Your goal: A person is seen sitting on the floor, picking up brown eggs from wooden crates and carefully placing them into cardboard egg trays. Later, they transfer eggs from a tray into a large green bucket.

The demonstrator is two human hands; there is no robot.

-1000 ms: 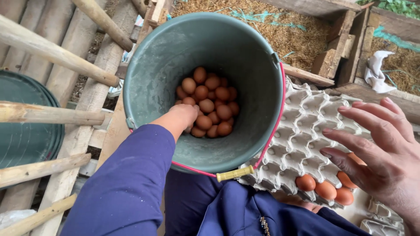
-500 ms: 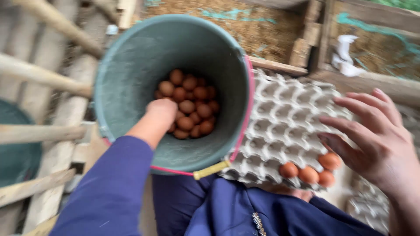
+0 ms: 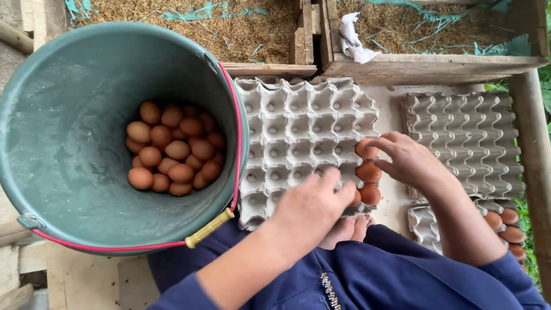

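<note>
We fill egg tray [image 3: 298, 132], just right of bucket [image 3: 74, 143]. Left hand [image 3: 310, 209] curled, setting egg at tray's near-right corner; grip hidden. Right hand [image 3: 410, 161] pinches egg [image 3: 365, 148] at right edge. Next: seat both gently in cups.

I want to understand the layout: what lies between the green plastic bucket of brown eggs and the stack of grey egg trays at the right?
In the head view, one open grey pulp egg tray lies between them, both hands at its right edge.
</note>
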